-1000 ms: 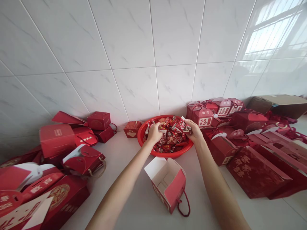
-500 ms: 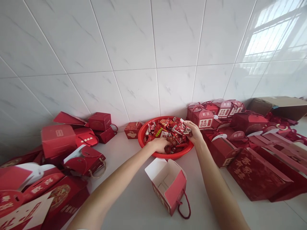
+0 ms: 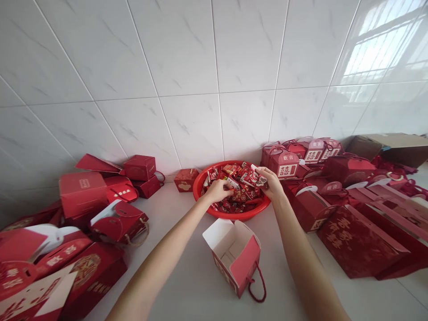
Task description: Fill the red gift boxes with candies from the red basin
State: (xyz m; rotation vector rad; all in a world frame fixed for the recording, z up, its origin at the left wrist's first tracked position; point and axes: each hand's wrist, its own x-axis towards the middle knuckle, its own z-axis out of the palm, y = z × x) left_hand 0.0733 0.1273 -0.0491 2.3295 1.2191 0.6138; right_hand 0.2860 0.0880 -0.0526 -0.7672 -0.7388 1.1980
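A red basin (image 3: 198, 191) full of wrapped candies (image 3: 239, 194) stands near the tiled wall. My left hand (image 3: 219, 191) is over the left part of the candies, its fingers pinched on something I cannot make out. At the basin's right side my right hand (image 3: 270, 182) holds candy packets (image 3: 260, 178) between thumb and fingers. An open red box (image 3: 245, 263) with a pale inside and a dark red cord handle sits in front of the basin, between my forearms.
Red gift boxes (image 3: 83, 191) are piled at the left. More red boxes (image 3: 361, 240) and bags crowd the right side, with a brown cardboard box (image 3: 394, 147) behind them. A small red box (image 3: 186, 180) stands left of the basin.
My left hand has risen a little from deeper among the candies and shifted slightly left. My right hand stays at the basin's right side with the packets.
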